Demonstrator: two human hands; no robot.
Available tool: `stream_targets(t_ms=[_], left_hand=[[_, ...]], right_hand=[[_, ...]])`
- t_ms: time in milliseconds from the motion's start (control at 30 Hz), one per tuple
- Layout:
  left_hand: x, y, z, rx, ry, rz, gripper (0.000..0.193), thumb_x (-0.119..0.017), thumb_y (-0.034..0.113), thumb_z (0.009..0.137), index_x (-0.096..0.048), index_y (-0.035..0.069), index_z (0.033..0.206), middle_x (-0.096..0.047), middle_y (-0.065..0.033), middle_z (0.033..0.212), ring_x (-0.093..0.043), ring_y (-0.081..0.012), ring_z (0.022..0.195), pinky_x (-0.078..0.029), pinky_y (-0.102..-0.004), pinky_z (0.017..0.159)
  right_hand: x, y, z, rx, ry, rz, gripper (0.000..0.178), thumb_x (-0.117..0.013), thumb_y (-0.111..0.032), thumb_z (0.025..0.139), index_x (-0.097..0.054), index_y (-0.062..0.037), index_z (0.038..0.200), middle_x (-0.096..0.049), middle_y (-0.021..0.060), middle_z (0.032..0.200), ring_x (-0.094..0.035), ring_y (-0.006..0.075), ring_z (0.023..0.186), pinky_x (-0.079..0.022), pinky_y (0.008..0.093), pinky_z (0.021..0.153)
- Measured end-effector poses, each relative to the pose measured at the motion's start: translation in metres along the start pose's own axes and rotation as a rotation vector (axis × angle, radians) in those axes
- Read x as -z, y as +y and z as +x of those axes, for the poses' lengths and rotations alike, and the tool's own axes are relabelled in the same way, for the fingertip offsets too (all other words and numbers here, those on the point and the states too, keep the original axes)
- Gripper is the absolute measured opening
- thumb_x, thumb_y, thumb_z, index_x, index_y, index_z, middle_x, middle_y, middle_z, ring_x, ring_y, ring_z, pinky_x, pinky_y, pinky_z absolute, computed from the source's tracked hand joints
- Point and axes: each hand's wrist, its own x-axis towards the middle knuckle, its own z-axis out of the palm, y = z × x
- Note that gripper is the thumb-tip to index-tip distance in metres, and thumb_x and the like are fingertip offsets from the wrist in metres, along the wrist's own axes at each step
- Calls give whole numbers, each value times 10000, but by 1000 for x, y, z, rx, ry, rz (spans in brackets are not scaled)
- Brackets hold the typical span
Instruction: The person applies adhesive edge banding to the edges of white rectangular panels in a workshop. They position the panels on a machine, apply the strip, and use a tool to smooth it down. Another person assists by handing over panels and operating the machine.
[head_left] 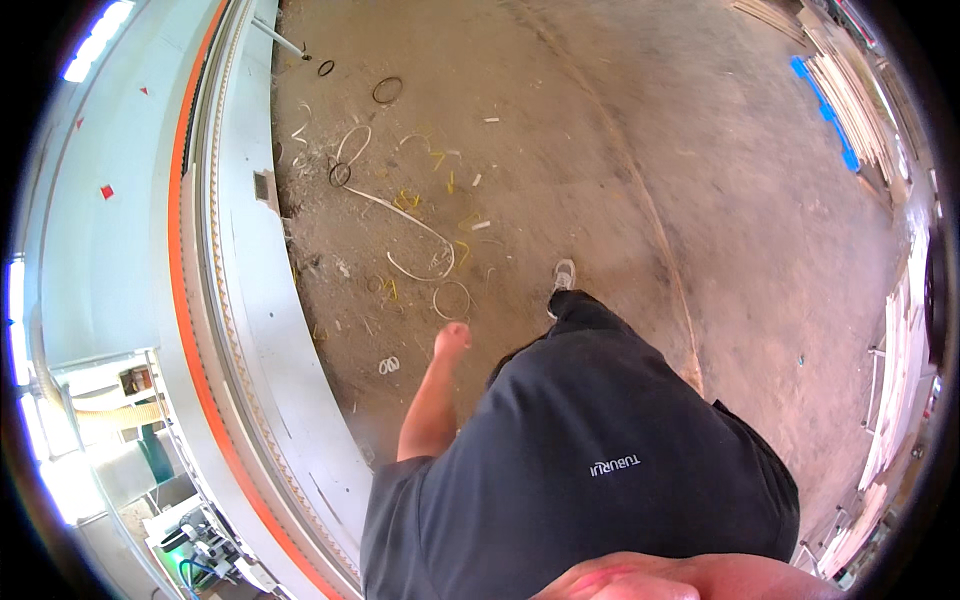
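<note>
Left hand [454,341] was held curled; whether anything was gripped could not be told. Apart from it, just ahead in view, a pale ring [434,299] was seen on the floor [760,230], toward its left edge.

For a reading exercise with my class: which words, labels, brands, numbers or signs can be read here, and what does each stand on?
Dark shirt: one short word in white lettering on the chest; it is large enough to see, but I won't copy printed wording.
Pale blue panel: a few small red marks, too small to tell whether they bear text.
I can make out no other text.
</note>
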Motion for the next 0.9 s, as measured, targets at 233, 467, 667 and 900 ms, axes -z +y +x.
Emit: stream_targets(t_ms=[233, 467, 667, 900], left_hand=[[-32, 95, 56, -392, 108, 450, 197, -615, 250, 969, -702, 74, 979, -701, -63, 777, -698, -183, 719, -566, -344, 699], [-18, 127, 157, 186, -67, -397, 170, -617, 225, 940, -718, 110, 1014, -727, -63, 939, -707, -236, 829, -575, -412, 716], [87, 231, 321, -113, -322, 913, 240, -613, 257, 926, -743, 115, 1068, -756, -119, 1043, -734, -315, 979, -594, -445, 787], [240, 538, 517, -113, 149, 20, 264, -617, 334, 955, -700, 110, 1068, -743, -145, 1005, -728, -304, 934, -566, -434, 794]], right_hand=[[152, -1, 324, -180, -534, -437, 209, -580, -258, 1032, -711, -113, 1105, -738, 18, 946, -691, 133, 807, -546, 308, 678], [202, -201, 585, -413, -68, 241, 277, -643, -335, 1002, -698, -99, 1138, -744, 30, 968, -694, 136, 804, -531, 317, 649], [179, -275, 695, -351, -393, 26, 277, -640, -312, 997, -712, -79, 1131, -750, 49, 978, -715, 174, 850, -548, 346, 700], [220, -307, 827, -193, -412, -57, 305, -658, -318, 968, -716, -77, 1145, -746, 43, 976, -713, 183, 820, -547, 343, 667]])
